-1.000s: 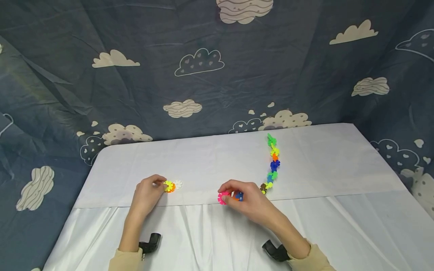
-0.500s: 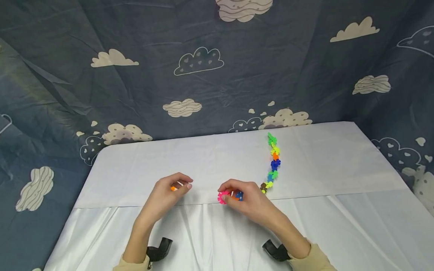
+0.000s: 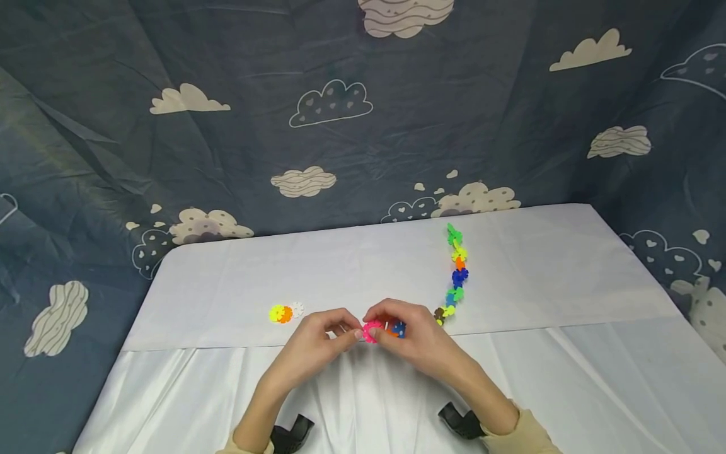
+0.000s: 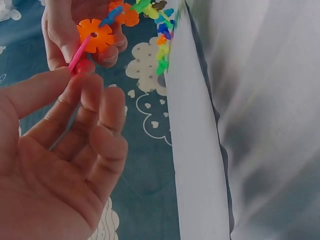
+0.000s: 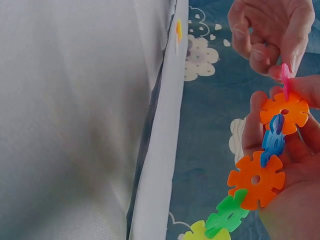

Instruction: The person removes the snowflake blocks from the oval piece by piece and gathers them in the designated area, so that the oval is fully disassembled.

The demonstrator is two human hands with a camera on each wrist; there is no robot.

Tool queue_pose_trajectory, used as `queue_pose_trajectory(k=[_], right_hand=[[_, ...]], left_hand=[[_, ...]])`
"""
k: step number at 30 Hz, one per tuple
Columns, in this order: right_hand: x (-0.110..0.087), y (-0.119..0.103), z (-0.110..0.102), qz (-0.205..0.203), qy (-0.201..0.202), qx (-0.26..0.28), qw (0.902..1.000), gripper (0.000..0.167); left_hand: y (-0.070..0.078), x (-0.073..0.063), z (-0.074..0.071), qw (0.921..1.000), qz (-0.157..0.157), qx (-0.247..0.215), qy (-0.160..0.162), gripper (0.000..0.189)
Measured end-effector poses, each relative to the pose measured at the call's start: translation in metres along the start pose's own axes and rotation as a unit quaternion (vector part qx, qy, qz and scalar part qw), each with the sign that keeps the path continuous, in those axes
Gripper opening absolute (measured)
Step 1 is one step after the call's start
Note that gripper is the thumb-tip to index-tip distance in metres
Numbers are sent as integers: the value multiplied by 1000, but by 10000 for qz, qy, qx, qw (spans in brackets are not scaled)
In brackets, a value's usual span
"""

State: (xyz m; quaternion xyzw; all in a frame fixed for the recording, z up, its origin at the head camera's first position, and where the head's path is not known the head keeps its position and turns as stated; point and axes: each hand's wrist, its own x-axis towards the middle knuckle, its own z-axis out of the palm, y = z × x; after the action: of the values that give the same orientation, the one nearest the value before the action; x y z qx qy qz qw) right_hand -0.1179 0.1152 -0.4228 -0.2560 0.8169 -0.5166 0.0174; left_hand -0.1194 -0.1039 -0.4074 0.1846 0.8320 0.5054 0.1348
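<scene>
My left hand [image 3: 320, 343] pinches the rim of a pink notched flower disc [image 3: 371, 331] between thumb and fingertip. From the other side my right hand [image 3: 416, 334] holds the same end of a linked chain. Behind the pink disc, the right wrist view shows an orange disc [image 5: 285, 112], a blue disc [image 5: 273, 140], a second orange disc [image 5: 256, 180] and a green disc [image 5: 227, 214] slotted together. The rest of the chain [image 3: 460, 275] curves away across the table, in blue, orange, yellow and green. Part of it is hidden behind the right hand.
Left of the hands, a yellow disc [image 3: 276, 313], an orange disc [image 3: 287, 314] and a white disc [image 3: 297, 309] lie close together on the white-covered table [image 3: 227, 271]. A dark cloud-print curtain [image 3: 238, 151] hangs behind.
My left hand has left the loose discs at the left and moved right to the pink disc. The yellow, orange and white discs still lie there. The right hand has stayed nearly still.
</scene>
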Motion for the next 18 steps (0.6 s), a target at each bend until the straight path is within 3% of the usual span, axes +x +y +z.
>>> queue_pose_trajectory(k=[5, 12, 18], right_hand=[[0, -1, 0, -63, 73, 137, 9999, 29], [1, 0, 2, -350, -185, 394, 9984, 29], [1, 0, 2, -402, -248, 596, 9971, 20]], left_hand=[[1, 0, 1, 9978, -6, -614, -263, 5], [-5, 4, 7, 9893, -154, -1254, -732, 14], [-7, 4, 4, 9842, -21, -1571, -813, 12]])
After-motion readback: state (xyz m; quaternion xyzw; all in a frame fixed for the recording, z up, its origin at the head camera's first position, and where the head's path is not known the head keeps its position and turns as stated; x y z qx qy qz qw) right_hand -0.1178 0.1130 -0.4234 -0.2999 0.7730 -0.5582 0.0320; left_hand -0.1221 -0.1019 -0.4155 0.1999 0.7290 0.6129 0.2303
